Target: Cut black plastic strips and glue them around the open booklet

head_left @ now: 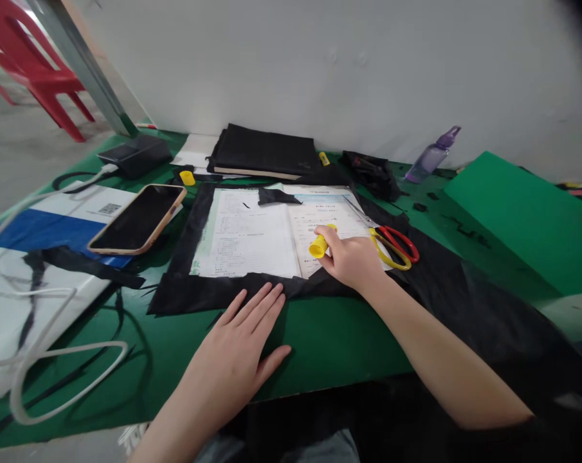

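My right hand [351,257] is closed around a yellow glue stick [319,246], held over the right page of an open printed book [247,238]. Black sheet material [175,270] lies under the book and folds over its front edge. My left hand [240,341] rests with outstretched fingers, its fingertips touching that front black strip. Close to my right hand lie scissors [391,247] with red and yellow handles, their blades on the page. A loose black scrap [278,197] sits across the top of the book. A small yellow cap [187,177] stands behind the phone.
On the left are a phone [139,218], a black box-shaped device [136,156] with a white cable [69,292], and a blue-and-white packet [78,218]. A black-covered book [266,151] lies at the back. A purple spray bottle [433,156] and green board [507,218] are right.
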Available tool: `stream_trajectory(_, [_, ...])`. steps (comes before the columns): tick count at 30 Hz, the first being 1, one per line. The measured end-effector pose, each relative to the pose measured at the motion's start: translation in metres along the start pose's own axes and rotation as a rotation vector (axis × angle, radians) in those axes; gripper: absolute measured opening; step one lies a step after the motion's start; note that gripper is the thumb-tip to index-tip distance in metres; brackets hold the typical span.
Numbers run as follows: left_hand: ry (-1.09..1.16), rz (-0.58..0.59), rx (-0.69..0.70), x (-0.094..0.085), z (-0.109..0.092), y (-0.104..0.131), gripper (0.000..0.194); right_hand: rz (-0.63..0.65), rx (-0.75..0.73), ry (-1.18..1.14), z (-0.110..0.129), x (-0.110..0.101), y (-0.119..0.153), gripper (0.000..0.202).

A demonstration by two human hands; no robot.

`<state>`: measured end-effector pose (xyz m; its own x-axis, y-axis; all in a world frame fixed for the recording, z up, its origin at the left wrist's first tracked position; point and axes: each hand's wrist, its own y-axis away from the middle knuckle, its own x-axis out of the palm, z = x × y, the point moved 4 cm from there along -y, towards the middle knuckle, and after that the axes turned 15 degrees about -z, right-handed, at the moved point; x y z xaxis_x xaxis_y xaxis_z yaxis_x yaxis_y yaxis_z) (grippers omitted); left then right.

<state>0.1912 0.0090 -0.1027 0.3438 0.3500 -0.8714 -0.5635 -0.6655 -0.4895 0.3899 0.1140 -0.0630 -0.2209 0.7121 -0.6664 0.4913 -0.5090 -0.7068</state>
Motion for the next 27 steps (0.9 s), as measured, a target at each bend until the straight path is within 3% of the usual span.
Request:
stream_trajectory(11, [0.065, 0.008, -0.035, -0.001, 0.001, 0.000, 0.062, 0.002, -0.198, -0.160, -0.011, 0.021, -0.005, 0.032])
stream_trajectory(16, [0.072, 0.002, -0.035, -0.002, 0.001, 0.000, 0.061, 0.001, -0.132, -0.180, -0.013, 0.027, -0.001, 0.033])
stream_trajectory(22, [0.093, -0.030, -0.043, 0.000, 0.001, 0.001, 0.061, -0.012, 0.034, -0.213, -0.017, 0.019, 0.002, 0.036])
stream_trajectory(27, [0.088, -0.038, -0.036, 0.001, 0.001, 0.001, 0.062, 0.044, 0.107, -0.299, -0.012, 0.018, -0.001, 0.046])
